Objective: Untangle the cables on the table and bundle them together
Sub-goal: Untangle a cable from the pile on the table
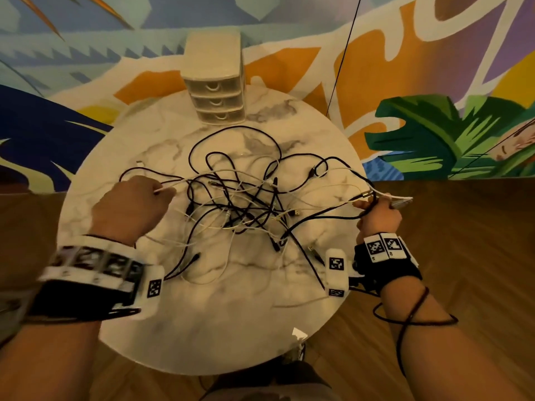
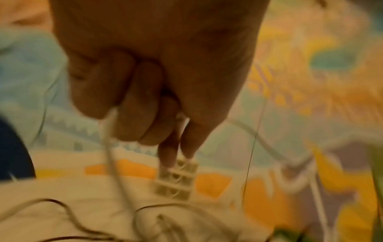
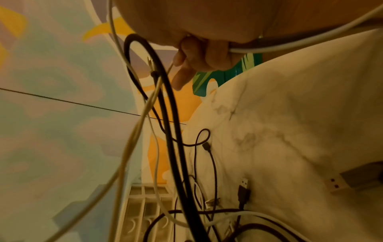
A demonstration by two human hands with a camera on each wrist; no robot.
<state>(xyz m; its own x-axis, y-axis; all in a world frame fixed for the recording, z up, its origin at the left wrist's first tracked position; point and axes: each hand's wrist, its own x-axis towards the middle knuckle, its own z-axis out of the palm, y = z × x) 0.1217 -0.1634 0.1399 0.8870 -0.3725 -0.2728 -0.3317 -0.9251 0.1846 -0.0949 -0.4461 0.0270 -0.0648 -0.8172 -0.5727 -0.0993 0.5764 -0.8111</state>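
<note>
Cables [image 1: 240,204], black and white, lie knotted in a heap at the middle of the round marble worktop [image 1: 115,157], with loops spilling toward its left and right edges. My left hand [image 1: 136,206] reaches in over the left part of the worktop, knuckles up, fingers curled into a fist around a white cable [image 1: 185,185] that runs taut from my fist into the heap; in the left wrist view the strand leaves between my curled fingers [image 2: 132,98]. My right hand [image 1: 379,215] hovers at the right edge, just past the rim, fingers closed on several black and white strands, with a white cable end [image 1: 401,197] poking out to the right. A black cord [image 1: 417,316] loops around my right forearm. A small three-drawer organiser [image 1: 217,91] stands at the far edge. Bare marble shows along the near edge, between my wrists, and wooden floor [image 1: 463,256] lies beyond the right rim
</note>
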